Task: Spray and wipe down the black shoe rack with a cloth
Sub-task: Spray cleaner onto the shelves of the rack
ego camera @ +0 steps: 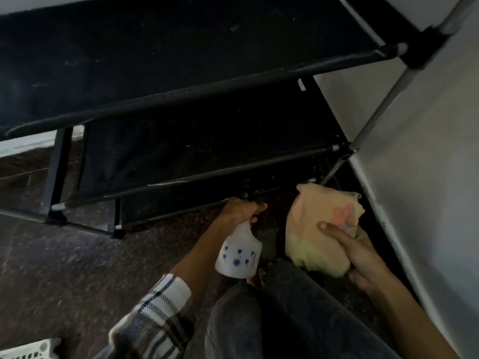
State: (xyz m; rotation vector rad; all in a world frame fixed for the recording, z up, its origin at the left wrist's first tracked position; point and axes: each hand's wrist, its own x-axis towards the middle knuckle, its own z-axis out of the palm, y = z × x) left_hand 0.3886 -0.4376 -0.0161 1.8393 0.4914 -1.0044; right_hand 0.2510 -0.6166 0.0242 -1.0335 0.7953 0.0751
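Though wordless, spray bottle (pixel 238 256) shows blue flowers

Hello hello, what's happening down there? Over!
Left hand aiming white flowered spray bottle at black shoe rack's bottom shelf. Right hand holding yellow cloth. Nothing blocking.

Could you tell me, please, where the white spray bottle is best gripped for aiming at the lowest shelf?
Grip the spray bottle at its narrow neck, as the left hand does, coming from above. The body widens below, so the neck suits a closed grip, with the nozzle toward the shoe rack.
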